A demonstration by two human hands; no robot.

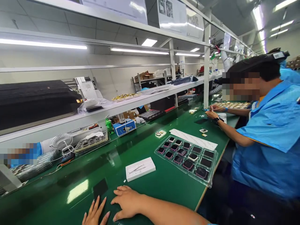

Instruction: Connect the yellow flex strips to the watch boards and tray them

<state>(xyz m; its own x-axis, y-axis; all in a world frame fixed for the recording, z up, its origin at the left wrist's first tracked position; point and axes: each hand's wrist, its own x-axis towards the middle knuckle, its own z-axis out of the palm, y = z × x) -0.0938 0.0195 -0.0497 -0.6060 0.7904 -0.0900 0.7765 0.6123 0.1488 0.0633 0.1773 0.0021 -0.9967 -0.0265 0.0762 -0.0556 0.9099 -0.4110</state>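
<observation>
My left hand (95, 213) is at the bottom edge of the view, fingers spread over the green bench top, with nothing in it. Its fingertips are close to a flat dark rectangle (100, 188). Just to the right, my right hand (128, 202) rests low on the bench with its fingers apart, and I see nothing held there. Beyond the right hand lies a white box (140, 176) with tweezers (137, 168) and tiny bits on its top. A small white piece (124, 181) is beside that box.
To the right, a clear plastic tray (212, 175) holds several dark square watch-like pieces, with a white patterned strip (193, 140) behind it. A co-worker in a blue top (269, 125) handles something small farther along. A shelf (140, 98), a fan (62, 142) and a blue box (124, 127) line the back.
</observation>
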